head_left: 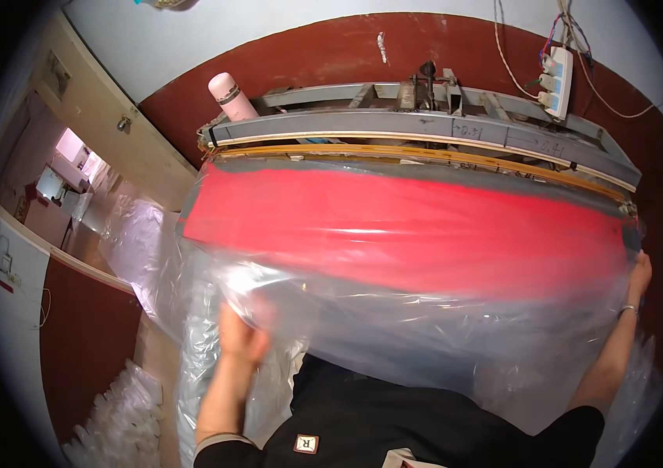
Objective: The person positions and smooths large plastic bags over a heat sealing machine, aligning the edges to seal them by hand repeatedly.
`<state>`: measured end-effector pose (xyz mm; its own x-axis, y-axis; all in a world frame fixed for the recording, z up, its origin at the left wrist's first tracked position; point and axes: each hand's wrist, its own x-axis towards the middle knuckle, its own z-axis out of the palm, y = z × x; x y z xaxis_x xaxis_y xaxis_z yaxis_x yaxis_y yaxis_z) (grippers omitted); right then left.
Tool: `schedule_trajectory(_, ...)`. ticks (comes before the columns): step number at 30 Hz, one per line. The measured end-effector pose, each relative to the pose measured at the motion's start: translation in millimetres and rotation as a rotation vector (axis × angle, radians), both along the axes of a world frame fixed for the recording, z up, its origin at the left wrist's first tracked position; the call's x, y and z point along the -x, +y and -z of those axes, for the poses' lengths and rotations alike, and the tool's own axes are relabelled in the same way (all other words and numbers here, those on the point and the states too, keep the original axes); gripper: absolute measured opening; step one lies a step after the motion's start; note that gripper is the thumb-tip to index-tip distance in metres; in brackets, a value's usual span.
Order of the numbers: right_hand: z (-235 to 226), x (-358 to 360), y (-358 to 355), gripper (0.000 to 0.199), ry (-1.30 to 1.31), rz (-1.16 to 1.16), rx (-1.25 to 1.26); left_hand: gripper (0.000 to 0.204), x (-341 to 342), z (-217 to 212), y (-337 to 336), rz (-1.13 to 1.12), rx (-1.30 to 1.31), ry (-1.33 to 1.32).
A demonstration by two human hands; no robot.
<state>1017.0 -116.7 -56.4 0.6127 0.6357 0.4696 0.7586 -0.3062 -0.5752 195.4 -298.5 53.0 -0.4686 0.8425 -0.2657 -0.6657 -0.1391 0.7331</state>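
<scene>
A wide sheet of clear plastic film (394, 327) stretches across in front of me, its far part lying over a long red-topped board (394, 226) with dark edges. My right hand (641, 273) is at the board's right end, closed at the edge of the film. On the left, near the board's front edge, my left hand (244, 335) is at the film; motion blurs its fingers, and the film partly covers them. Behind the board runs a long grey metal bar (394, 125) of a bench machine, with a yellowish strip (394, 150) below it.
A pink bottle (230, 95) stands at the machine's left end. A white power strip (556, 82) with plugs and cords hangs on the wall. To the left are an open door (105, 93), more film (136, 234) and a pile of crumpled plastic (125, 413) on the floor.
</scene>
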Motion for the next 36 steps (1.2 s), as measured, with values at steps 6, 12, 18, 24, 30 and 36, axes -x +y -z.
schedule_trajectory(6, 4.8, -6.2, 0.0, 0.038, 0.033, -0.064, -0.03, 0.016, 166.5, -81.0, 65.8, -0.694, -0.076, 0.867)
schedule_trajectory(12, -2.6, 6.4, 0.5, 0.036, -0.063, 0.062, 0.131, 0.019, 257.8, 13.9, 127.5, -0.67, 0.583, 1.795)
schedule_trajectory(18, -9.7, 17.5, -4.1, 0.038, -0.044, 0.056, 0.155, 0.018, 203.1, 29.2, 166.2, -0.744, 0.569, 1.865)
schedule_trajectory(24, 6.8, -5.9, -0.4, 0.037, -0.118, 0.035, 0.077, 0.046, 80.5, 31.2, 199.4, 0.522, -0.222, 1.971)
schedule_trajectory(30, 15.5, -58.5, -27.7, 0.039, 0.145, -0.115, 0.067, 0.063, 55.5, 43.3, 218.7, 0.626, -0.1, 2.098)
schedule_trajectory(36, 7.6, -68.9, -140.2, 0.042, 0.352, -0.013, -0.198, 0.051, 40.9, 45.8, 217.5, 0.538, -0.252, 2.098)
